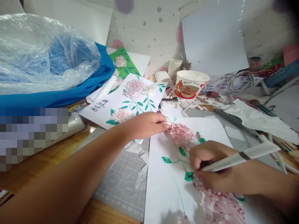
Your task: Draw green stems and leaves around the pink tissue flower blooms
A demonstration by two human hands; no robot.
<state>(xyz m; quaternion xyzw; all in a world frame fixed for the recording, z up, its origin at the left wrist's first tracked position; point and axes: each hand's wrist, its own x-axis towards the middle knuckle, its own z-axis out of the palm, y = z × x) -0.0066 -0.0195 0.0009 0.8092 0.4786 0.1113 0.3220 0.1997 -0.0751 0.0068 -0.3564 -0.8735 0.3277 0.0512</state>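
A white-barrelled marker is gripped in my right hand, slanting up to the right. Its tip is hidden behind my fingers, close to a green leaf drawn on the white paper. That sheet carries pink crumpled-paper flowers, green leaves and a thin green curved stem. My left hand rests at the sheet's upper left edge, fingers pinched beside the upper flower. A small white piece shows at its fingertips, but I cannot tell what it is.
A grey cutting mat lies under the sheet. Behind is a finished-looking flower picture and a green one. A paper noodle bowl, stacked cups, scraps and cables crowd the back right. A plastic-covered blue bundle fills the left.
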